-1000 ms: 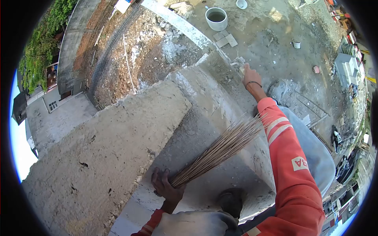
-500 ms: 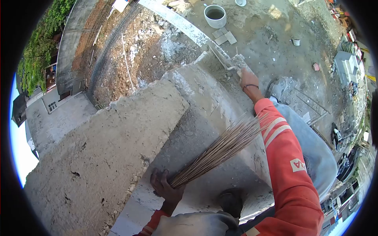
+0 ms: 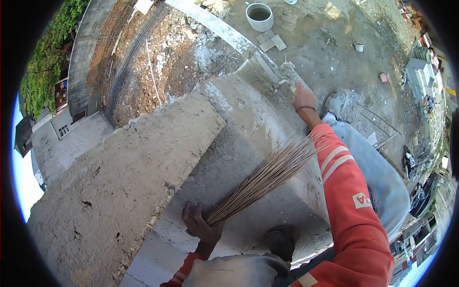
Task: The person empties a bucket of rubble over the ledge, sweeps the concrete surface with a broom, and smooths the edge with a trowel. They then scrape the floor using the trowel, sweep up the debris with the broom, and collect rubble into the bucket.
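My left hand (image 3: 202, 226) is closed around the bound end of a stick broom (image 3: 265, 179), at the lower middle. The broom's thin brown sticks fan out up and to the right, over the grey concrete ledge (image 3: 215, 165), with their tips near my right sleeve. Farther off, my right hand (image 3: 304, 101) is closed on the handle of a trowel (image 3: 269, 68) at the ledge's far end. The trowel's blade points away, against the rough concrete; its outline is partly lost in the grey surface.
A rough concrete block (image 3: 124, 177) rises on the left. Below, on the ground, are a white bucket (image 3: 259, 25) of greyish liquid, several tiles (image 3: 271, 41) and a small white pail (image 3: 358, 47). A shoe (image 3: 281, 243) stands on the ledge; rubble lies beyond it.
The trowel and my right hand have shifted slightly at the ledge's far end. My left hand keeps the broom in nearly the same place, and the view has tilted a little.
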### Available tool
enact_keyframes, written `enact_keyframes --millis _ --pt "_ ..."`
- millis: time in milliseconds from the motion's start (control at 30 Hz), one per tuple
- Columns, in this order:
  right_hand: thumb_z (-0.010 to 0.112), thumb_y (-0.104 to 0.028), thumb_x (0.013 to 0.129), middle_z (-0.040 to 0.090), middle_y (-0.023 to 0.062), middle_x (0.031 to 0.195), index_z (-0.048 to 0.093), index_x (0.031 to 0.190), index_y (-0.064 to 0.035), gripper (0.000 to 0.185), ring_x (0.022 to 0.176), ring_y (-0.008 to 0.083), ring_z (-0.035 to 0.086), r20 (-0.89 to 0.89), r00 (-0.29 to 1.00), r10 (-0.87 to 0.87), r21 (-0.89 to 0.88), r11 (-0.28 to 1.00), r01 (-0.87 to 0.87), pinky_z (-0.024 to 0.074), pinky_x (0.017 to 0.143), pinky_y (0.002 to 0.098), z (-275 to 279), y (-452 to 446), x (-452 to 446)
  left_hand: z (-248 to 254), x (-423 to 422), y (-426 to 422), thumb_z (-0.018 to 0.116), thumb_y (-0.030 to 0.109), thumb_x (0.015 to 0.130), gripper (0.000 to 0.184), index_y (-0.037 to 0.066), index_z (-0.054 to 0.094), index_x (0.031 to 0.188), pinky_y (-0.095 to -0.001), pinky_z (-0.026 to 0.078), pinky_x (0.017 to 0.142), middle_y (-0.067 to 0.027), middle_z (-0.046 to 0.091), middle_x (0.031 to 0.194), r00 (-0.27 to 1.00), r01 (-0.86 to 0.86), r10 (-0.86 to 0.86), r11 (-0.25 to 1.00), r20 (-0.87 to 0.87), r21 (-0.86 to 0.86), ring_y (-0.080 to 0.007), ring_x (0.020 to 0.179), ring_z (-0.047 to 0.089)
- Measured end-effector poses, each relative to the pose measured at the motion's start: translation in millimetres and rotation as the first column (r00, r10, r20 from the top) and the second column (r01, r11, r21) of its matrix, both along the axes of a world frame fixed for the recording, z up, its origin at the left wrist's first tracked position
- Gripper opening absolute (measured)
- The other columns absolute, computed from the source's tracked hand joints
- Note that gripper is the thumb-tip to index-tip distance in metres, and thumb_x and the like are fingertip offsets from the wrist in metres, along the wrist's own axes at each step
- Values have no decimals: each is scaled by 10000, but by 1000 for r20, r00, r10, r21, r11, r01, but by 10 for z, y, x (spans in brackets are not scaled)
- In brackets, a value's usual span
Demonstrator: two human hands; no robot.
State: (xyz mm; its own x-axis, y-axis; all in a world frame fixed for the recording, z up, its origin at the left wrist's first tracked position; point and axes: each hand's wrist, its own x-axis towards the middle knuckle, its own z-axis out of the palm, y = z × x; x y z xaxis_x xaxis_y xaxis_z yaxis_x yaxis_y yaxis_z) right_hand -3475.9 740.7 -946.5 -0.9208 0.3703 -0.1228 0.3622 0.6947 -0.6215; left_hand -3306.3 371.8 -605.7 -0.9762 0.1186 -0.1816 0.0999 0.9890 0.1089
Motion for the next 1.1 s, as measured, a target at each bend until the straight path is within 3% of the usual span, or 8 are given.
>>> enact_keyframes --millis 67,200,400,600,700,900,967,1100 --pt "574 -162 812 637 222 771 460 1195 -92 406 727 407 640 491 837 240 112 936 -334 500 625 508 -173 102 180 -31 -28 24 746 559 670 798 62 474 1233 -539 363 919 -244 393 1273 1000 2 -2 1000 -25 3 -418 1174 392" --pt "567 -168 815 645 211 776 455 1203 -98 411 729 394 648 355 921 158 65 979 -193 503 618 502 253 -134 156 -42 -28 32 738 567 669 804 71 467 1241 -549 360 917 -244 396 1272 1000 -14 14 1000 -2 25 -420 1172 397" --pt "562 -205 823 660 195 798 443 1203 -105 411 753 368 665 496 820 286 223 871 -438 510 610 497 -40 226 -42 -55 -32 0 722 574 673 803 82 459 1251 -547 355 920 -240 392 1280 1000 -1 1 1000 -1 2 -423 1175 393" --pt "418 -183 901 666 199 828 447 1215 -128 320 768 370 668 451 887 -95 293 955 -47 523 623 473 412 241 -50 -31 14 -20 716 567 677 795 77 461 1250 -551 349 924 -241 392 1281 1000 -6 6 1000 -2 0 -424 1179 391" --pt "478 -191 875 661 204 817 449 1200 -141 330 770 392 659 491 820 295 236 861 -451 517 630 491 171 327 213 -62 53 -34 704 580 680 798 75 463 1248 -553 349 923 -245 395 1284 1000 -2 2 1000 -6 14 -424 1179 391" --pt "524 -146 835 659 210 826 446 1228 -158 401 798 398 655 493 842 -220 262 960 98 513 665 504 330 334 137 -58 49 -8 688 598 686 798 78 467 1248 -562 356 918 -248 406 1286 1000 -8 8 1000 -9 3 -424 1174 399" --pt "516 -120 834 659 207 836 453 1224 -162 398 787 401 654 504 854 127 198 946 -258 517 663 500 317 367 321 -33 41 -9 703 583 679 799 80 464 1252 -563 355 920 -247 409 1286 1000 -13 13 1000 -17 -2 -424 1174 400" --pt "535 -116 816 659 199 817 470 1205 -158 397 773 404 652 604 774 191 220 893 -392 519 654 499 272 653 364 -43 30 17 751 510 641 804 82 459 1256 -565 334 948 -253 399 1307 999 -29 29 999 15 23 -435 1182 394"
